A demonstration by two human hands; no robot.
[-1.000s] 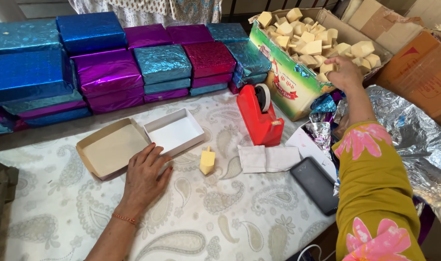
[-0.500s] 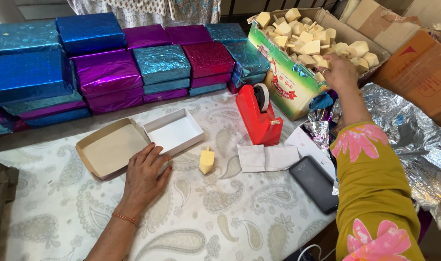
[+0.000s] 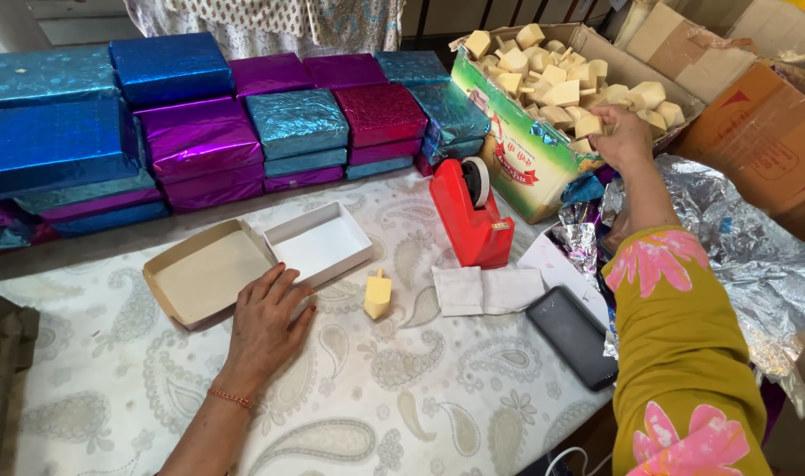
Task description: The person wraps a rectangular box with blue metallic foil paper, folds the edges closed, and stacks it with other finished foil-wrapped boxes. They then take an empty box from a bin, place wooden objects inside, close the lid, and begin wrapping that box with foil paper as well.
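Head view: right hand (image 3: 621,134) has sunk deeper into the carton (image 3: 526,167) since a second ago, fingers closing on a pale block (image 3: 588,126) — left hand (image 3: 266,322) stays flat, fingers spread, beside the open tray (image 3: 210,275) on the worktop (image 3: 402,397).

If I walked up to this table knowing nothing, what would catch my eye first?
Probably the shiny wrapped boxes, blue, purple, teal and magenta, stacked along the table's far edge. Next, the bright red tape dispenser mid-table, and behind it the cardboard carton heaped with pale yellow blocks, where the right hand reaches in. Nearer, the left hand lies flat beside two open shallow boxes, with a single yellow block standing alone on the paisley cloth.
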